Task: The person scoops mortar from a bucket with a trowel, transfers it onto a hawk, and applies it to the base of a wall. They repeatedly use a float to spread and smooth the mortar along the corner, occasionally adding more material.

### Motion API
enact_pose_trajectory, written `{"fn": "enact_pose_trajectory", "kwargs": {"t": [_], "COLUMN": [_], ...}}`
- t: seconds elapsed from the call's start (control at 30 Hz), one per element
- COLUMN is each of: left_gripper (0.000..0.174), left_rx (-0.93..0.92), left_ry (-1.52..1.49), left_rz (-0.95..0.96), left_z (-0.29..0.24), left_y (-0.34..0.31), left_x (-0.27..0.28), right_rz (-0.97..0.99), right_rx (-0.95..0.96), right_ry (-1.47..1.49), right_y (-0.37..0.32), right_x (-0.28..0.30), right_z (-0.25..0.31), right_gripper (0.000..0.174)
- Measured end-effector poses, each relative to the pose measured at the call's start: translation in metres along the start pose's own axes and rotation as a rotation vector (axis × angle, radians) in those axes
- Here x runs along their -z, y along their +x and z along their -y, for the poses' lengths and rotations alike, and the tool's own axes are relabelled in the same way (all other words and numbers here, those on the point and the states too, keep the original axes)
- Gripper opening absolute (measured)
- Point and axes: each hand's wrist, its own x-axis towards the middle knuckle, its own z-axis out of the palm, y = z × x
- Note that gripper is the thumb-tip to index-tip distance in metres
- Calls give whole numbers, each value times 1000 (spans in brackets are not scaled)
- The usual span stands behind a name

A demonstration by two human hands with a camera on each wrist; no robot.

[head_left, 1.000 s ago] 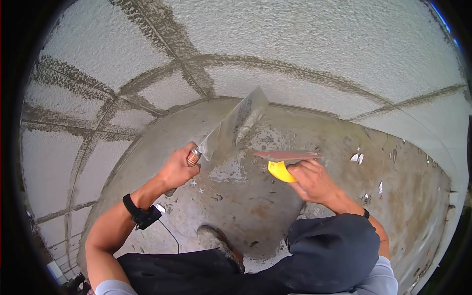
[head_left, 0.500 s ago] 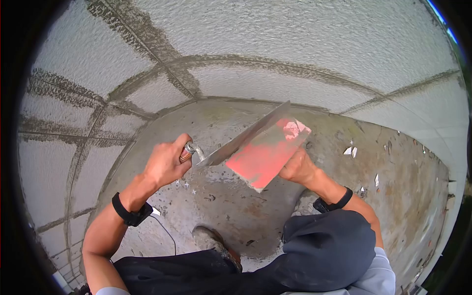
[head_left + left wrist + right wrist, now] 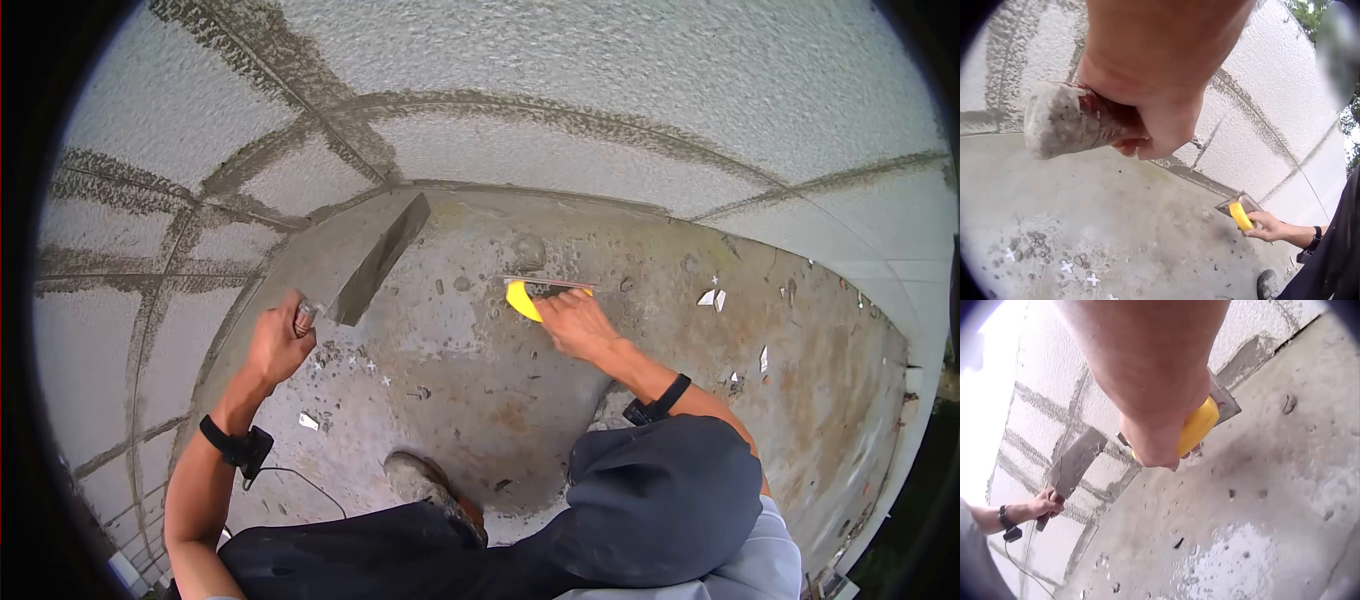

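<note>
My left hand (image 3: 277, 342) grips the round, mortar-caked handle (image 3: 1060, 122) of a broad flat trowel; its grey blade (image 3: 385, 258) points up and to the right. In the right wrist view that blade (image 3: 1075, 464) shows a grey, smeared face. My right hand (image 3: 578, 325) holds a yellow-handled float (image 3: 522, 301), seen nearly edge-on in the head view, its plate (image 3: 545, 281) facing away from me. The yellow handle (image 3: 1199, 427) is partly hidden by my hand in the right wrist view. The two tools are apart.
White textured wall panels (image 3: 600, 60) with grey mortar-filled joints (image 3: 350, 120) rise ahead and to the left. On the concrete floor (image 3: 480, 390) lie white chips (image 3: 713, 299), small white crosses and lumps of debris. A mortar-covered shoe (image 3: 412, 478) is near the bottom.
The trowel and float, close together half a second ago, have separated. My left hand has moved left and the float has turned from its red face to edge-on.
</note>
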Motion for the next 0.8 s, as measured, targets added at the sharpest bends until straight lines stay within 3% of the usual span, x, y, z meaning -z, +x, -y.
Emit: {"fn": "enact_pose_trajectory", "kwargs": {"t": [0.1,0.23,0.3,0.33,0.4,0.63,0.8], "left_gripper": [20,21,22,22,23,25,25], "left_rx": [34,24,70,69,72,81,70], "left_ry": [1,-13,1,-1,-4,16,34], "left_rz": [21,5,20,15,28,72,83], "left_z": [8,15,17,18,20,11,8], "left_y": [-6,-12,-14,-14,-16,-22,-25], "left_x": [0,0,2,1,-2,-5,-5], "right_rz": [-5,-32,-179,-183,-111,-138,-225], "right_rx": [-90,-244,-284,-281,-103,-147,-211], "right_ry": [-54,-108,-113,-116,-122,9,-51], "right_y": [23,41,45,49,59,145,155], "right_x": [-14,-7,9,11,1,-33,-40], "right_z": [-7,-57,-66,-61,-33,13,4], "right_gripper": [25,26,26,26,25,19,32]}}
